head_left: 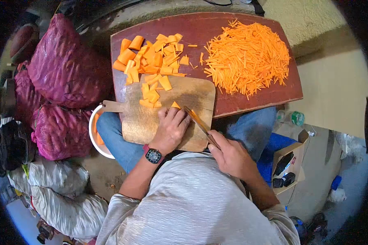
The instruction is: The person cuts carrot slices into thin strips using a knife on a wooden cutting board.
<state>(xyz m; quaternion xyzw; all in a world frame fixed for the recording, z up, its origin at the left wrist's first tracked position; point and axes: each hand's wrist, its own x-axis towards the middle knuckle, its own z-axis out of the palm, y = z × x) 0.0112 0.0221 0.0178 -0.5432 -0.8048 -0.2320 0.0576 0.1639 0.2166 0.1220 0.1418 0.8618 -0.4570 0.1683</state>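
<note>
1. On the lap, across both knees, a small board rests with its far edge over a larger red board
2. Left hand: palm down, fingers curled onto a carrot piece near the small board's middle, pinning it; only the piece's orange tip shows past the fingertips
3. Right hand: closed around the handle of a knife; the blade runs up and left, its tip just beside the left fingertips and the pinned piece
4. Flat carrot slabs lie heaped where the two boards meet, a few spilling onto the small board just beyond the left hand
5. Fine carrot sticks form a broad pile on the right of the red board, well apart from the slabs
6. White bowl sits beside the left knee with orange pieces inside; purple mesh sacks stand further left
7. Step in hand, by judgement: slicing a slab into sticks; the stick pile suggests much is done, the slab heap that plenty remains
8. Next stroke calls for the blade to fall close beside the fingertips, with these kept tucked back
</note>
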